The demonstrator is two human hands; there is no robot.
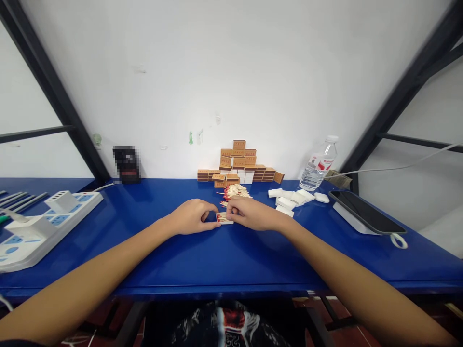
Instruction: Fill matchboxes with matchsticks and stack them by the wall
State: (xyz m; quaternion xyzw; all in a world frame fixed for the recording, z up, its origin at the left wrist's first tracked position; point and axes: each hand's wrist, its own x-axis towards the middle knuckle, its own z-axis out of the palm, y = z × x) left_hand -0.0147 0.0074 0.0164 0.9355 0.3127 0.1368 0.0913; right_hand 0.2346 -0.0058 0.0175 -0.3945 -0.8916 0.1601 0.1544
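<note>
A small white matchbox tray (226, 222) with red-tipped matches in it lies on the blue table in front of me. My left hand (193, 217) grips its left end between thumb and forefinger. Over the tray's right part, my right hand (251, 212) has its fingers curled in a pinch at the matches; whatever is between the fingertips is hidden. Just behind the hands spreads a pile of loose matches (237, 191) with red heads. To the right of my right hand lies a heap of white trays (285, 203).
Brown matchboxes (238, 161) stand stacked against the wall. A water bottle (318, 166), a white case (321, 197) and a propped phone (365, 212) are on the right. At the left are a power strip (61, 226), grey rods (25, 202) and a blurred black item (126, 165).
</note>
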